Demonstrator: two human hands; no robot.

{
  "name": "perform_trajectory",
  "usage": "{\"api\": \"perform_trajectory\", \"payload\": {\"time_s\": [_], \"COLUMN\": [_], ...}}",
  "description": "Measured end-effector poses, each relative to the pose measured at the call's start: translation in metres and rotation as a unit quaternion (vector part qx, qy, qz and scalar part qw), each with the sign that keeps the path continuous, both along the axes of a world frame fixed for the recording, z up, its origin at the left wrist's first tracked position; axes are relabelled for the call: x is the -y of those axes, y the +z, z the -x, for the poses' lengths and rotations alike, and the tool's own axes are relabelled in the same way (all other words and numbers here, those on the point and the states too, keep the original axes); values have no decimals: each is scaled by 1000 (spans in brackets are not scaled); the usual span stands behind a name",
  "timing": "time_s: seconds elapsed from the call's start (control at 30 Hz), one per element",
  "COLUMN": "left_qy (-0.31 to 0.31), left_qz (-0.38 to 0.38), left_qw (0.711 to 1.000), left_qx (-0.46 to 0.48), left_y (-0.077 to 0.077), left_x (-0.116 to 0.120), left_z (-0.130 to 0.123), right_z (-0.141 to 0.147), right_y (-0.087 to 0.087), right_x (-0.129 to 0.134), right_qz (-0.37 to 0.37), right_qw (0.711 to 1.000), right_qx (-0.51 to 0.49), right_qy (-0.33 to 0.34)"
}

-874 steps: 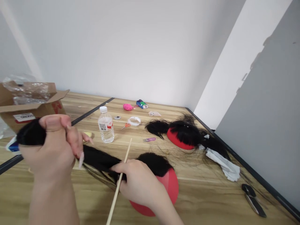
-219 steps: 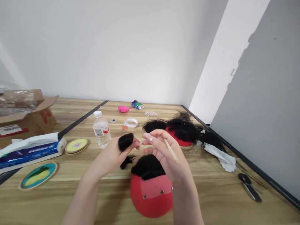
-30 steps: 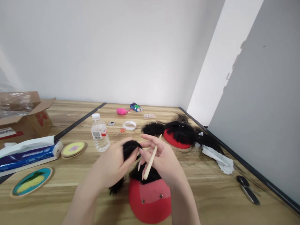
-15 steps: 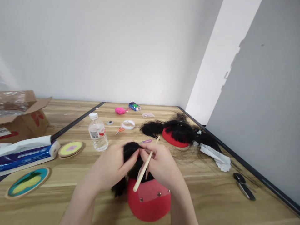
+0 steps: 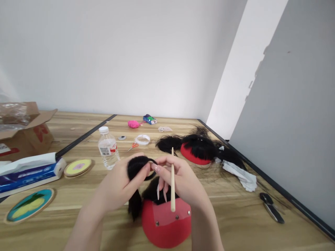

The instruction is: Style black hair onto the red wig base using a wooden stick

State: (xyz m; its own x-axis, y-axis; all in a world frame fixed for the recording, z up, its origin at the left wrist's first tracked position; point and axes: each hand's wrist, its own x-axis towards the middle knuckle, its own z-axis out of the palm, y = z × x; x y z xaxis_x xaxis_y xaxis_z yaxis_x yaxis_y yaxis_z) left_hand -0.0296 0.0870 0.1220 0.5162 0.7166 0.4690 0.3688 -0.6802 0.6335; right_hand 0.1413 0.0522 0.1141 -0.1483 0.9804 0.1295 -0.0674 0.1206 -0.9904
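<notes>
In the middle of the head view, my left hand (image 5: 119, 184) is closed around a looped bundle of black hair (image 5: 136, 166), its thumb pressed on the strands. A loose tail hangs below that hand. My right hand (image 5: 180, 176) pinches a thin strand from the bundle between thumb and forefinger. A pale wooden chopstick (image 5: 172, 188) also lies in this hand, nearly upright. Below both hands stands a red head-shaped form (image 5: 166, 232) with black hair on top. A clear strip with several metal pins runs across its front. The other right fingers point down over that hair.
Behind, a second red form (image 5: 193, 157) carries black hair. To the left are a water bottle (image 5: 108, 148), a tissue pack (image 5: 31, 176), embroidery hoops (image 5: 30, 205) and a cardboard box (image 5: 31, 134). Orange scissors (image 5: 133, 146) and white tape (image 5: 142, 139) lie behind; clippers (image 5: 272, 208) lie right.
The hair bundle has shifted slightly left with my left hand. A thin strand now arcs out to my right fingertips. The chopstick has turned from slanted to nearly upright.
</notes>
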Motion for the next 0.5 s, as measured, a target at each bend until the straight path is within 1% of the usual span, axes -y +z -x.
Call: {"api": "perform_trajectory", "payload": {"time_s": [0.13,0.27,0.4,0.5], "left_qy": [-15,-17,-5,-1], "left_qz": [15,25,18,15], "left_qw": [1000,999,999,999], "left_qx": [18,25,27,30], "left_y": [-2,-1,2,4], "left_x": [1,3,3,3], "left_z": [4,6,4,3], "right_z": [-1,-1,-3,-7], "right_y": [-4,-7,-1,3], "right_x": [-2,-3,1,3], "right_qz": [0,8,16,38], "right_qw": [1000,999,999,998], "right_qx": [-6,17,18,1], "right_qy": [11,33,43,50]}}
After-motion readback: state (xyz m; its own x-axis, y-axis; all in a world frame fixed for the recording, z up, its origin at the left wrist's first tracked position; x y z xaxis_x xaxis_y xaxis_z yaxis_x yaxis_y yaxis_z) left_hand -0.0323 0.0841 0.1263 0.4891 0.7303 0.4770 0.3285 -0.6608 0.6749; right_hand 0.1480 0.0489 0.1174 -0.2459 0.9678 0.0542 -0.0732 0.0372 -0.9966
